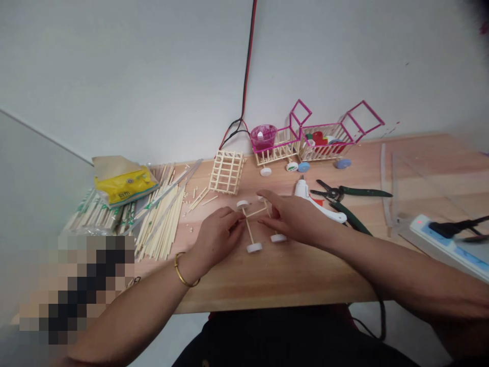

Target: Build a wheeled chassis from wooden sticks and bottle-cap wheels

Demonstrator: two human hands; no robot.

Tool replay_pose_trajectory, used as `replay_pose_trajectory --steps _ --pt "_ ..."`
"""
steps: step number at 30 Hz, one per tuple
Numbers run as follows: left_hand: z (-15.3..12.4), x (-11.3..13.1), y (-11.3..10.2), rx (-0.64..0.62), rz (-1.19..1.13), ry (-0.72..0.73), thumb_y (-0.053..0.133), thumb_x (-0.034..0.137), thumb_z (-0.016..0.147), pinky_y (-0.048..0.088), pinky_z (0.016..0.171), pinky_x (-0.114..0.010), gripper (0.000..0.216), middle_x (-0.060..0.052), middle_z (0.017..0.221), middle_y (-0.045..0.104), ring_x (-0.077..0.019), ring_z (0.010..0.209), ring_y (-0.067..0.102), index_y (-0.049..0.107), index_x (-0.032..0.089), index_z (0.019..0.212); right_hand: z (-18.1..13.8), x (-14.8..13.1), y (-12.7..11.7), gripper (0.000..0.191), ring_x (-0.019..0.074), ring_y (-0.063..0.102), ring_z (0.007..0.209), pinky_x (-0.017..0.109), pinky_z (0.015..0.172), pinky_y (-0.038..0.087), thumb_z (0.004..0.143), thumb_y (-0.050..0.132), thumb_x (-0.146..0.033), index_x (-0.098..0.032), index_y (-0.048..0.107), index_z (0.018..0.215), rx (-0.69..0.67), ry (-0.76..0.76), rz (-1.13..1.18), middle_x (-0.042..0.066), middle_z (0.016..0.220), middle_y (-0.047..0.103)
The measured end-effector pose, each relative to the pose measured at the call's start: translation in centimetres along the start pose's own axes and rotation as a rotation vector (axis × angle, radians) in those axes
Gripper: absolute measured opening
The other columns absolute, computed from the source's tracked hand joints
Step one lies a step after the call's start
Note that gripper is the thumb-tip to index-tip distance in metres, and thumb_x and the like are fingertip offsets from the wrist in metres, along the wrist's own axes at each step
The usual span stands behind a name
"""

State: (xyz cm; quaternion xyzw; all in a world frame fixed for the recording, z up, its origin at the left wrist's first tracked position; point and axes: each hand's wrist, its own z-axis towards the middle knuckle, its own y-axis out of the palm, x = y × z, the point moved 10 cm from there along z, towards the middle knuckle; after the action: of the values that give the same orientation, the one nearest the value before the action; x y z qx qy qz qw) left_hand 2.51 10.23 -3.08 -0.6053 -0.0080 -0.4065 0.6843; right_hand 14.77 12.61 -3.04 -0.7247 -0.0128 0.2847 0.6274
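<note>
A small wheeled chassis of thin wooden sticks [250,229] with white bottle-cap wheels [254,247] stands on the table between my hands. Two axle sticks are joined by a short crosspiece [255,212]. My left hand [219,232] is closed, its fingertips pinching the left axle near the joint. My right hand [284,214] curls over the right axle, with forefinger by the far wheel and thumb near the crosspiece. It partly hides that axle. Behind them a stick lattice basket [227,172] leans tilted. A white glue gun [319,201] lies right of my right hand.
Green-handled cutters [362,192] lie beside the glue gun. Two stick carts with magenta trim [280,153] [328,145] stand against the wall. Loose sticks [162,224] and a yellow packet [126,181] are at left. A power strip [446,244] is at right.
</note>
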Motion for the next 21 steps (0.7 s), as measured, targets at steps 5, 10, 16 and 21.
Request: replay_pose_trajectory --steps 5,10,16,21 --pt "0.1 -0.1 0.0 0.001 0.005 -0.001 0.049 0.019 0.088 0.045 0.069 -0.029 0.016 -0.006 0.083 0.059 -0.0161 0.077 0.055 0.063 0.016 0.097 0.1 -1.3 -0.8 0.031 0.0182 0.058 0.08 0.029 0.072 0.043 0.086 0.054 -0.026 -0.015 0.057 0.115 0.103 -0.196 0.12 0.008 0.092 0.063" --pt "0.0 -0.1 -0.1 0.009 0.004 -0.002 0.049 0.019 0.088 0.045 0.069 -0.029 0.017 -0.005 0.081 0.058 -0.016 0.076 0.054 0.061 0.015 0.098 0.4 -1.5 -0.6 0.023 0.0167 0.057 0.076 0.029 0.071 0.043 0.085 0.053 -0.017 -0.013 0.061 0.106 0.106 -0.259 0.152 0.007 0.086 0.063" --pt "0.0 0.0 -0.1 -0.004 0.001 -0.001 0.049 0.018 0.088 0.046 0.07 -0.03 0.016 -0.006 0.082 0.059 -0.0161 0.077 0.055 0.062 0.015 0.096 0.5 -0.7 -0.5 0.027 0.0174 0.057 0.078 0.029 0.071 0.043 0.084 0.055 -0.021 -0.015 0.06 0.109 0.098 -0.21 0.141 0.007 0.087 0.064" --pt "0.0 0.1 -0.1 -0.002 0.024 0.014 0.049 0.019 0.088 0.046 0.069 -0.031 0.016 -0.006 0.082 0.06 -0.0164 0.077 0.055 0.062 0.015 0.095 0.4 -0.5 -0.2 0.031 0.0166 0.059 0.078 0.027 0.07 0.043 0.084 0.054 -0.022 -0.015 0.057 0.114 0.048 -0.145 0.137 0.006 0.089 0.066"
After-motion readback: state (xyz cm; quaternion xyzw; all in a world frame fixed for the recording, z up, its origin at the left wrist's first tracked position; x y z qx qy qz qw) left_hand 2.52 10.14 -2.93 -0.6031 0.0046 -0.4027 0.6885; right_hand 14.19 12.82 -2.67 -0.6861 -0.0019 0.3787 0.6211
